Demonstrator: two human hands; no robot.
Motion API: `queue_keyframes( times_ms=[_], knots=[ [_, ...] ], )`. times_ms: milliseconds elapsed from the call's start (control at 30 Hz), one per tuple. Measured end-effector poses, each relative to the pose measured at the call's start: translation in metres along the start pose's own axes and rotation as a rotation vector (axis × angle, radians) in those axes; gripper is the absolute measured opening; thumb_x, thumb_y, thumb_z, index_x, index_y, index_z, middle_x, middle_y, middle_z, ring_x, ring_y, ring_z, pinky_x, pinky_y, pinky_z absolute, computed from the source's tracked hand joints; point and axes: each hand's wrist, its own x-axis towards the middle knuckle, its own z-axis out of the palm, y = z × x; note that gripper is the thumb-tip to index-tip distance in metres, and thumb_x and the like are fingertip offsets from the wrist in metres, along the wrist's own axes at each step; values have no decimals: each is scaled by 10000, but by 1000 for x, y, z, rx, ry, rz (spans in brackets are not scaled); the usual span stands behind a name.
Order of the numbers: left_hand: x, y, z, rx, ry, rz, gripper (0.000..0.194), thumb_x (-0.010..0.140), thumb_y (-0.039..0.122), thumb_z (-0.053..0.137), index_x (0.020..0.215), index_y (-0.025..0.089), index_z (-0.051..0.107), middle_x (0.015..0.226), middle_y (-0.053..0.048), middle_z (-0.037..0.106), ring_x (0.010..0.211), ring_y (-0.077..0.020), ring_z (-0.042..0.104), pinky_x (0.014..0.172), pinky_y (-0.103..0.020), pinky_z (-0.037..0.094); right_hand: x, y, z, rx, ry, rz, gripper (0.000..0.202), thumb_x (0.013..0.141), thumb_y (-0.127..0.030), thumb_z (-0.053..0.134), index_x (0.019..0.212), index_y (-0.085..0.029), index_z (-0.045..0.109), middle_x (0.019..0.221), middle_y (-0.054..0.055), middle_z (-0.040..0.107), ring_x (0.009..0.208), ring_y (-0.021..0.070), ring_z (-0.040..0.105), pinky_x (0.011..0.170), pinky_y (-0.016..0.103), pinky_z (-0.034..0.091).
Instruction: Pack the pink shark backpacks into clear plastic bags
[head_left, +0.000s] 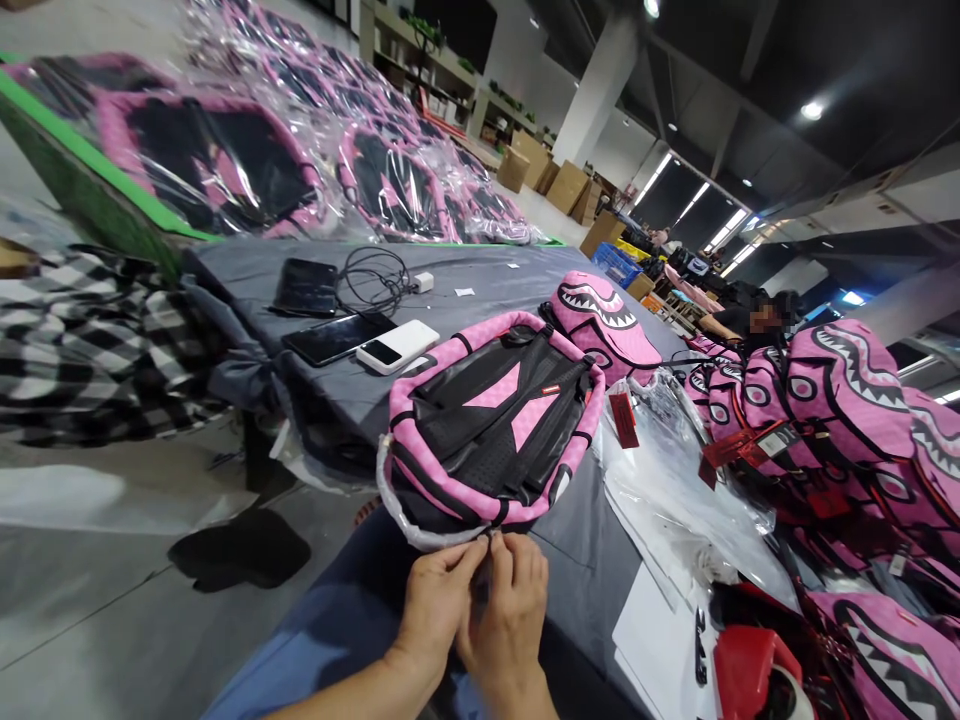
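Note:
A pink and black backpack (pixel 491 425) lies on the grey-covered table with its black back panel and straps facing up. A whitish, plastic-looking strip (pixel 401 515) curves around its lower left edge. My left hand (pixel 442 590) and my right hand (pixel 510 595) meet at the bag's near edge. Both have thumb and fingers pinched together, close to touching each other. What is between their fingertips is too small to make out. Beyond the backpack, another pink bag with a shark-mouth print (pixel 604 320) rests on the table.
Several pink shark-mouth backpacks (pixel 840 400) are piled at the right, beside clear plastic bags (pixel 675 470) and a red tape dispenser (pixel 757 665). Phones, a white power bank (pixel 397 347) and a cable (pixel 375 280) lie at left. Plastic-wrapped backpacks (pixel 217 165) fill a green-edged table behind.

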Motion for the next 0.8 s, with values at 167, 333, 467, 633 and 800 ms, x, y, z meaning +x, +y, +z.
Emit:
queue_keyframes(
  times_ms=[167, 333, 467, 633, 800],
  knots=[
    [4, -1, 0, 106, -15, 65, 427, 506, 613, 775, 635, 207, 802, 705, -80, 767, 786, -311, 703, 776, -369, 574, -2, 4, 7, -53, 69, 16, 194, 990, -188, 479, 1117, -163, 623, 955, 111, 683, 888, 250, 617, 785, 398, 444],
    [-1, 5, -15, 147, -97, 147, 399, 497, 607, 851, 669, 249, 812, 824, -84, 803, 910, -343, 732, 931, -409, 582, 4, 5, 7, 17, 80, 56, 146, 1047, -197, 482, 996, -189, 618, 891, 45, 680, 818, 186, 609, 763, 330, 394],
    [-9, 1, -31, 79, -93, 143, 477, 557, 627, 846, 835, 240, 833, 1001, -91, 808, 1085, -337, 712, 1024, -382, 550, 6, 3, 4, 81, 111, 116, 178, 1048, -164, 491, 919, -201, 608, 817, 2, 663, 757, 162, 577, 749, 312, 343],
    [-4, -11, -27, 1, -96, 31, 522, 531, 597, 887, 874, 209, 819, 1018, -92, 805, 1150, -349, 687, 1084, -421, 514, 5, 0, 2, 244, 52, 286, 194, 1037, -194, 510, 867, -210, 602, 781, -14, 650, 736, 163, 563, 738, 308, 330],
    [8, -12, -5, -326, -197, -236, 332, 606, 384, 908, 818, 165, 775, 989, -104, 801, 1159, -313, 687, 1081, -415, 523, 13, 3, -3, 318, 17, 407, 206, 983, -207, 554, 788, -206, 621, 739, -16, 661, 700, 162, 563, 711, 304, 344]
  ],
)
